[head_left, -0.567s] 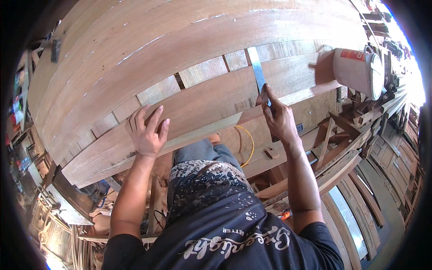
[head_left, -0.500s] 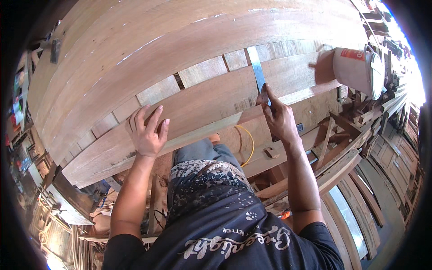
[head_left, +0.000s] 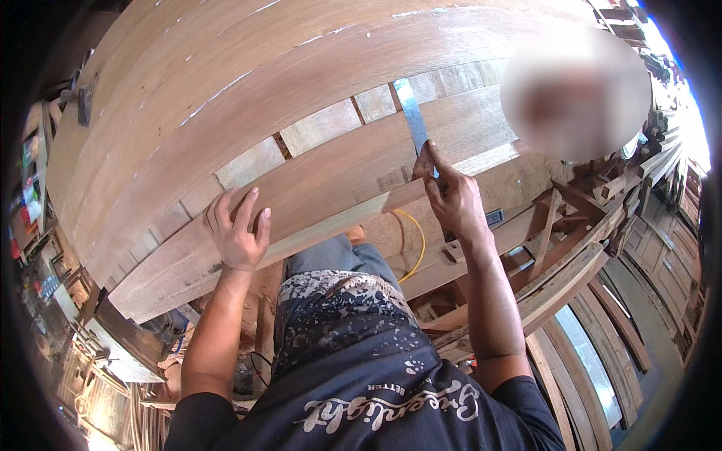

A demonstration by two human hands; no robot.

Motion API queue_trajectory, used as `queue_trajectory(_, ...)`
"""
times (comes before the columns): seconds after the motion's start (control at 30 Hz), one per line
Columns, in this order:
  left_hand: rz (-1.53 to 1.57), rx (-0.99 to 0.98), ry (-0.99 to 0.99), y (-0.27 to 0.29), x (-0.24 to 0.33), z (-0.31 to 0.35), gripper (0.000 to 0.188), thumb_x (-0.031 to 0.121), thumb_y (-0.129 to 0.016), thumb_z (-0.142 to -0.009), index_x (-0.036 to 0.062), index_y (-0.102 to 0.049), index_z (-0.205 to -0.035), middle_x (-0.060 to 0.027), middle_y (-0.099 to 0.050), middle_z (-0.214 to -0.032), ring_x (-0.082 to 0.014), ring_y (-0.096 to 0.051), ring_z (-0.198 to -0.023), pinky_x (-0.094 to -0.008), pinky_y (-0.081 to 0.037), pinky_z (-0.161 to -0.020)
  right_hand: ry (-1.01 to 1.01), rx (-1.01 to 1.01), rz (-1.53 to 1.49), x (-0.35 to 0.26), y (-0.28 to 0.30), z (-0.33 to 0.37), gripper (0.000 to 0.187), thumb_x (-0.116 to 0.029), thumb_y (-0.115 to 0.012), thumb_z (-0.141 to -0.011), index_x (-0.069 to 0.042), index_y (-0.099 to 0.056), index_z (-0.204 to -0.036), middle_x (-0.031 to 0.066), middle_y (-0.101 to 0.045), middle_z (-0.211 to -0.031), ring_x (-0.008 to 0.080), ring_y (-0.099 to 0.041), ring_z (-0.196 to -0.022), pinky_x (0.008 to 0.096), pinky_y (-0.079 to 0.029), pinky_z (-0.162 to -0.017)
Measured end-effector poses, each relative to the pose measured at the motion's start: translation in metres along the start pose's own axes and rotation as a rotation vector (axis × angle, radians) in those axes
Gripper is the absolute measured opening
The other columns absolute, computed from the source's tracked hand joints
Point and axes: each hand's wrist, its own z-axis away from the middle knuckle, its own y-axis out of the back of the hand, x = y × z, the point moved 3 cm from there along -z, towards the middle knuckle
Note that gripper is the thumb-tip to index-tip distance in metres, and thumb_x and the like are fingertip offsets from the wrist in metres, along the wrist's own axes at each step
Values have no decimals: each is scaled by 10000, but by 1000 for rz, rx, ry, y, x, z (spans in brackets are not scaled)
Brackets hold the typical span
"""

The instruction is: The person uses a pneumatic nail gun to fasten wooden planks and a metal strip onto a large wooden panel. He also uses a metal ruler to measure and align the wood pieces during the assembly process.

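A long, slightly curved wooden plank (head_left: pixel 331 177) lies across in front of me, its near edge facing my body. My left hand (head_left: pixel 239 231) rests on the plank's left part, fingers spread, holding nothing. Toward the right, my right hand (head_left: pixel 455 199) pinches the near end of a flat, shiny metal ruler (head_left: pixel 411 113) at the plank's near edge. The ruler lies across the plank's width, its far end reaching over the row of short wooden pieces (head_left: pixel 307 129) behind it. Dark gaps show between some of these pieces.
Beyond stands a broad wooden panel (head_left: pixel 226 68) with white glue-like lines. At the right, a blurred patch hides what is there. A yellow cable (head_left: pixel 418 248) hangs below the plank. Timber offcuts (head_left: pixel 560 289) and boards (head_left: pixel 583 361) lie at the lower right.
The whole view has shifted slightly, so both hands and the ruler appear further left. Both hands keep their places on the plank and ruler. A blurred patch now covers the white bucket at the right.
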Motion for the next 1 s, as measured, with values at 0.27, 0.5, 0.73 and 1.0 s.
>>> queue_trajectory(0.27, 3, 30, 19, -3, 1, 2, 391, 366, -733, -962, 188, -760, -1310, -150, -601, -1347, -378, -552, -1241, -541, -393, -1093, -4, 13, 3, -2, 0, 1, 667, -167, -648, -956, -168, -489, -1604, 265, -729, -922, 445, -737, -928, 528, -572, -837)
queue_trajectory(0.5, -9, 21, 5, -1, 5, 1, 416, 370, -718, -973, 164, -743, -1333, -173, -591, -1365, -386, -539, -1264, -544, -385, -1100, -63, 26, 82, -8, 4, 4, 670, -191, -657, -970, -270, -486, -1613, 264, -745, -962, 453, -740, -944, 523, -582, -855)
queue_trajectory(0.73, -37, 46, -21, -1, 5, 2, 406, 368, -714, -977, 164, -729, -1328, -174, -595, -1360, -400, -553, -1246, -560, -404, -1071, -79, 19, 129, -8, 4, 10, 647, -231, -628, -983, -293, -473, -1608, 254, -760, -1002, 469, -737, -971, 573, -577, -870)
queue_trajectory(1.0, 31, 105, -61, -8, 9, 0, 385, 352, -737, -966, 94, -672, -1244, -216, -596, -1339, -421, -542, -1265, -579, -413, -1066, 25, 173, -63, 27, -23, 43, 624, -261, -601, -1019, -192, -440, -1618, 263, -733, -1171, 447, -725, -1058, 540, -586, -875)
